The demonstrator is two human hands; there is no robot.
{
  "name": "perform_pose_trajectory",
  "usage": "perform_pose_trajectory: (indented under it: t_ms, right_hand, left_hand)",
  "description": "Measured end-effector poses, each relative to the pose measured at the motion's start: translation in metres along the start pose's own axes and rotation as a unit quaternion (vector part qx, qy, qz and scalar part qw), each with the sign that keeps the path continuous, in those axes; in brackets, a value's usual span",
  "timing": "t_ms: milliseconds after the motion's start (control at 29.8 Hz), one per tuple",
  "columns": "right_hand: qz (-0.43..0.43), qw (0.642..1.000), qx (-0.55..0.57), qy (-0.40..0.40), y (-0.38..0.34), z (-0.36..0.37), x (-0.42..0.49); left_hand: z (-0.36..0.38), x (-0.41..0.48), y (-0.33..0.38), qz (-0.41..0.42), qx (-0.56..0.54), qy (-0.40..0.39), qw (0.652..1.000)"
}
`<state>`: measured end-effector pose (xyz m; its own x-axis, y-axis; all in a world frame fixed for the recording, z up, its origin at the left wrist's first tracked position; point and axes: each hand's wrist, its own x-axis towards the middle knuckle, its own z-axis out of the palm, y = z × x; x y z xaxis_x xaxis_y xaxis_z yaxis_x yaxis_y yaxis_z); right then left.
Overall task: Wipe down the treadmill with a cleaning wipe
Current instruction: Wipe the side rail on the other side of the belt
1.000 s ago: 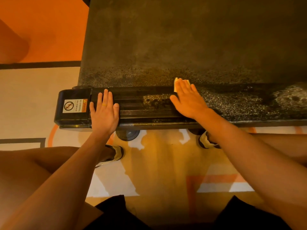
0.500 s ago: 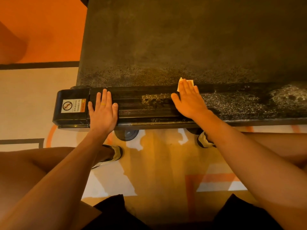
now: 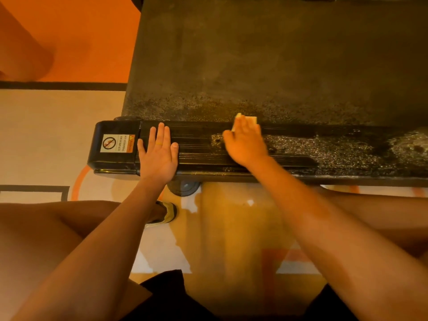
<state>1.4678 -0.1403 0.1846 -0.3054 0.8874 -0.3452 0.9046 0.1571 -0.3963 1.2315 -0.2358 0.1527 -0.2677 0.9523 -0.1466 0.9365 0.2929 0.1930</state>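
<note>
1. Pressing flat on the black side rail [image 3: 201, 151] of the treadmill [image 3: 254, 54], the left hand [image 3: 159, 158] lies just to the right of the warning label [image 3: 118, 143]. Its fingers are straight and a little spread, and it holds nothing.
2. A thin ring [image 3: 159, 143] is on one finger of this hand.
3. The right hand [image 3: 245, 144] is farther to the right of the warning label, also on the side rail, and it looks a little blurred. Its fingers are stretched out and close together; they press down on the cleaning wipe [image 3: 251, 119] and do not curl around it.
4. The cleaning wipe is pale, and only its far edge shows beyond the fingertips, where the side rail meets the belt.
5. Still farther right of the warning label, the side rail is covered with pale wet speckles.
6. Nearer to the person than the warning label, a shoe [image 3: 168, 213] stands on the floor [image 3: 46, 117].
</note>
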Motion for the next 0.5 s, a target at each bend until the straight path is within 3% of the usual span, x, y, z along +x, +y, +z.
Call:
perform_pose_trajectory:
  t_ms: [134, 336, 503]
  right_hand:
    - [-0.083, 0.996, -0.042, -0.005, -0.08, 0.047, -0.019]
    - [-0.15, 0.984, -0.096, -0.011, -0.066, 0.061, -0.044]
    - [-0.165, 0.986, 0.001, -0.003, -0.052, 0.039, -0.046]
  left_hand:
    - [-0.001, 0.0, 0.0, 0.004, -0.002, -0.004, 1.0]
    - [-0.001, -0.001, 0.002, 0.004, -0.001, 0.004, 1.0]
    - [-0.008, -0.002, 0.009, -0.016, -0.04, -0.021, 0.999]
